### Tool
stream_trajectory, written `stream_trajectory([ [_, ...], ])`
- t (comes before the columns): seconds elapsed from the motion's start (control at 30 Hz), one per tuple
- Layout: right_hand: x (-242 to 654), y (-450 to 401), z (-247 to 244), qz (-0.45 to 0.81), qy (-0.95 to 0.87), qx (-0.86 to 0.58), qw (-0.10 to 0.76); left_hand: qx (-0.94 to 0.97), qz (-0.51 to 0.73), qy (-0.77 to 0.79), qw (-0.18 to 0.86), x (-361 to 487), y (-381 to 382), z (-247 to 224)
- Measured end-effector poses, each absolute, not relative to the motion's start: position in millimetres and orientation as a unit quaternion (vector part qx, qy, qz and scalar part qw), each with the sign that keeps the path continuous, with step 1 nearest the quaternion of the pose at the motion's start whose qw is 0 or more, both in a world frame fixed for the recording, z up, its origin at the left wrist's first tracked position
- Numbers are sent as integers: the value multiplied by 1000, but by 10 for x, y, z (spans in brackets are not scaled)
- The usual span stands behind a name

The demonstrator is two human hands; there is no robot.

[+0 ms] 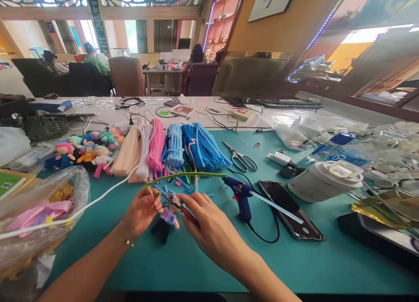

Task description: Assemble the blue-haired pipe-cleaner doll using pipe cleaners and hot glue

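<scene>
My left hand point(141, 211) pinches a green pipe cleaner point(193, 174) near its bent end; the long part arches to the right above both hands. In my right hand point(212, 230) are pliers point(190, 216) with a red handle, their jaws pointing left toward the pipe cleaner. Whether the jaws touch it I cannot tell. Just below the hands lies a small doll point(168, 217) in a purple top, partly hidden by my fingers, with a black piece point(160, 232) beside it. Short blue pipe cleaner pieces point(185, 186) are scattered behind my hands.
Bundles of blue point(206, 149), pink point(156, 147) and cream pipe cleaners point(126, 151) lie beyond, beside several small dolls point(88, 149). Rightward are scissors point(240, 157), a glue gun point(242, 197), a phone point(290, 210) and a lidded cup point(324, 182). A white cable point(108, 189) crosses at left.
</scene>
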State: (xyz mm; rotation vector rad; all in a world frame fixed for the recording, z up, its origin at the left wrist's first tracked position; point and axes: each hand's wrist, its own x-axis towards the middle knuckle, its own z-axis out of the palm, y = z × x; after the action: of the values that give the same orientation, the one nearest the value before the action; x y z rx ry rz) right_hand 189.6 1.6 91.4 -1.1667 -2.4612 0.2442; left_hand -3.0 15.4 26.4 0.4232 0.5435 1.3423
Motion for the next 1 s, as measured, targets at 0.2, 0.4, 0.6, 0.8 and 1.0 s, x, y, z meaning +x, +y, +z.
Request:
stream_trajectory([
  [0.2,1876,17,916,49,-889,-415,188,200,597,252,735,-34,135,268],
  [0.4,1857,55,870,11,-893,-404,201,193,601,257,732,-35,131,249],
  [0.6,1849,65,842,-16,-895,-395,206,193,595,253,738,-44,129,234],
  [0.8,1846,71,863,-25,-898,-393,197,186,600,253,736,-25,120,250],
  [1.0,1845,83,864,-39,-899,-387,200,187,595,256,739,-16,117,272],
])
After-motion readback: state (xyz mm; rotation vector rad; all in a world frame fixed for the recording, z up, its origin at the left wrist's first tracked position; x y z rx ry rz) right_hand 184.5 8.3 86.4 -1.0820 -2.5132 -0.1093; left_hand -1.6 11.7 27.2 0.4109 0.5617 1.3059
